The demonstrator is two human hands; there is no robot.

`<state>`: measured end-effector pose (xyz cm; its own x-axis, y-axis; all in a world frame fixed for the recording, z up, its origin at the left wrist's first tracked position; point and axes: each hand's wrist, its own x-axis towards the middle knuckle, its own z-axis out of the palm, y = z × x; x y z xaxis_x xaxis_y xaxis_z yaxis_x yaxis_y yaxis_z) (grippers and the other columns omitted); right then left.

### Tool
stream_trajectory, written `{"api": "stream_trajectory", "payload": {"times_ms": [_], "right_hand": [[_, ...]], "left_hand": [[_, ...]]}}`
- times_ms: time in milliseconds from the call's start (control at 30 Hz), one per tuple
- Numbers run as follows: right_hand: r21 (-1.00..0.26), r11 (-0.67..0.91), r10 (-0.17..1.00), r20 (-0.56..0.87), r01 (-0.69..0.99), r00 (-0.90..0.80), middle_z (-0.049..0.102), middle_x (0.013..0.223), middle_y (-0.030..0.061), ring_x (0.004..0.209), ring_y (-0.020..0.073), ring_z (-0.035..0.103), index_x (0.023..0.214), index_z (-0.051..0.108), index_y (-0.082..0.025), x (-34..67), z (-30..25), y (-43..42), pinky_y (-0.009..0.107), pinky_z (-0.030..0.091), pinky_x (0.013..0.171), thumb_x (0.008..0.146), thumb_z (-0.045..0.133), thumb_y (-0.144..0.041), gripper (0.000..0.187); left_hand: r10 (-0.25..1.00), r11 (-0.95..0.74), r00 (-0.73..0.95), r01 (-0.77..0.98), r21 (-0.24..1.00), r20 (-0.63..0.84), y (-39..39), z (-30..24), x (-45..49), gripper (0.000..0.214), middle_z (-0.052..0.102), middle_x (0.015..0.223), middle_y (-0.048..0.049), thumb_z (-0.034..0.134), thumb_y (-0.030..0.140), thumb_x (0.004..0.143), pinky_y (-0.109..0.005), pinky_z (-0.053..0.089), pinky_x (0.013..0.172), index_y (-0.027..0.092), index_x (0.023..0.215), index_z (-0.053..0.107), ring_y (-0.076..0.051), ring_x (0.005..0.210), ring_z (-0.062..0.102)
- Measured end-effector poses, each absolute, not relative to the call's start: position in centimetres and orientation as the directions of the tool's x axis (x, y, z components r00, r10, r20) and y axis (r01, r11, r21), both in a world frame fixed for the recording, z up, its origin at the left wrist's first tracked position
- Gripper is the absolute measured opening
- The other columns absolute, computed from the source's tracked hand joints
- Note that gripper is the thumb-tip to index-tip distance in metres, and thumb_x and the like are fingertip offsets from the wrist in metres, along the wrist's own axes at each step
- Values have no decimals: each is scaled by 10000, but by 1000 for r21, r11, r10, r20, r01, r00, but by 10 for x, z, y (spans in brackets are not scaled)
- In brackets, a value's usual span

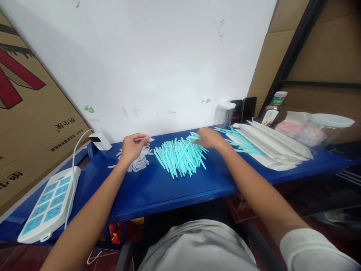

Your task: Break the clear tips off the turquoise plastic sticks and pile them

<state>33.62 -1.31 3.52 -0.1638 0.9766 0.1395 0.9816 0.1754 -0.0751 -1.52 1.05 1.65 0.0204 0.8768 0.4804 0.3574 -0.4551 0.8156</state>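
A heap of thin turquoise plastic sticks [180,156] lies in the middle of the blue table [158,188]. My right hand [208,137] rests on the heap's far right edge, fingers curled on one or more sticks. My left hand [133,146] hovers over a small pile of clear plastic caps [140,162] to the left of the heap, its fingers pinched together on what looks like a clear cap. More turquoise sticks [239,143] lie to the right, beside a stack of white paper sleeves [270,145].
A white power strip [47,205] with a cable and a white charger [100,141] sit at the left. Clear jars [324,130] [225,113], a bottle [275,107] and dark phones [245,108] stand at the back right. Cardboard boxes flank both sides; a white wall is behind.
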Motion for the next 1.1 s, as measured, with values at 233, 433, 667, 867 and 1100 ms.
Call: {"api": "stream_trajectory", "payload": {"times_ms": [233,433,667,867,1100], "right_hand": [[-84,160,984,87,984,-153,754,1127,201,966,302,722,1081,720,-132,343,35,-9,313,447,698,885,736,-269,239],[-121,116,989,109,986,-103,759,1137,211,1000,285,718,1154,704,-110,347,38,-9,308,458,739,946,684,-331,304],[-545,332,938,101,770,-333,786,951,103,861,218,687,1130,655,-133,342,40,-10,285,447,725,922,743,-414,361],[-685,515,798,162,516,-581,749,799,58,676,161,582,861,667,-157,320,40,-20,288,379,626,923,676,-584,432],[-736,517,680,43,437,-732,730,753,34,583,119,534,931,720,-139,299,33,-27,261,344,533,893,721,-590,452]], "left_hand": [[890,-433,43,388,814,454,10,15,-14,433,805,828,-120,816,522,788,-315,609,701,119,941,773,-240,738,771],[842,-473,202,722,505,500,11,21,-28,314,815,908,-96,700,481,893,-344,569,780,186,945,794,-262,855,761],[901,-266,259,964,-30,347,17,20,-53,221,793,1011,-161,639,330,907,-428,535,804,194,935,811,-374,999,720],[745,-601,384,742,298,546,-3,20,-13,415,784,1050,-114,607,530,974,-360,559,845,182,1111,787,-260,937,721],[613,-786,510,472,399,604,-37,12,41,352,772,950,-78,645,485,984,-317,542,767,190,1128,772,-194,808,689]]}}
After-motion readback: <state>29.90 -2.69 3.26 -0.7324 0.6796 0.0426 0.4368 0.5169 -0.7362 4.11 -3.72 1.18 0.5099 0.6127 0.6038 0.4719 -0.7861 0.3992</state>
